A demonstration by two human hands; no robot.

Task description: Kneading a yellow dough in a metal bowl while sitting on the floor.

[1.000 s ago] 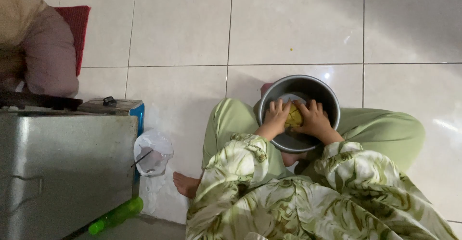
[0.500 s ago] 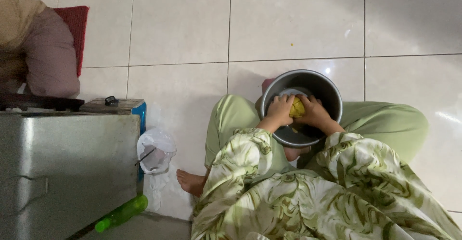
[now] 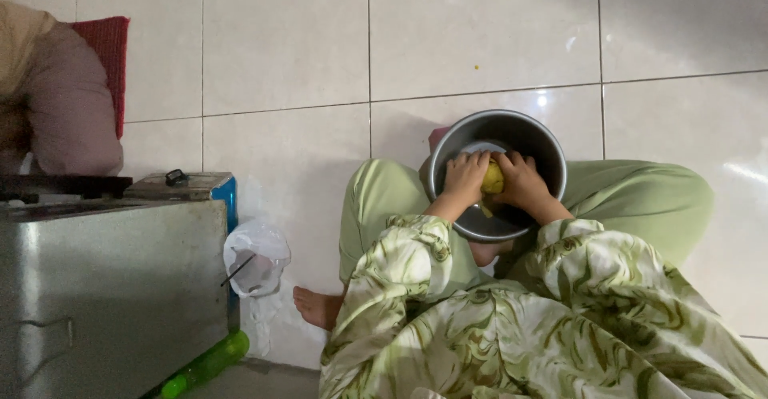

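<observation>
1. Head view: the left hand [image 3: 466, 176] and the right hand [image 3: 524, 181] are both inside a round metal bowl [image 3: 546, 152] resting on the person's lap, between legs in green trousers [image 3: 640, 195].
2. Both hands are curled around a yellow lump [image 3: 494, 179], pressing it from either side.
3. Floral sleeves [image 3: 416, 247] cover both forearms.
4. On the white tiled floor [image 3: 280, 39], a white plastic bag [image 3: 256, 256] lies beside a metal box [image 3: 112, 287]; a green bottle [image 3: 204, 364] lies below.
</observation>
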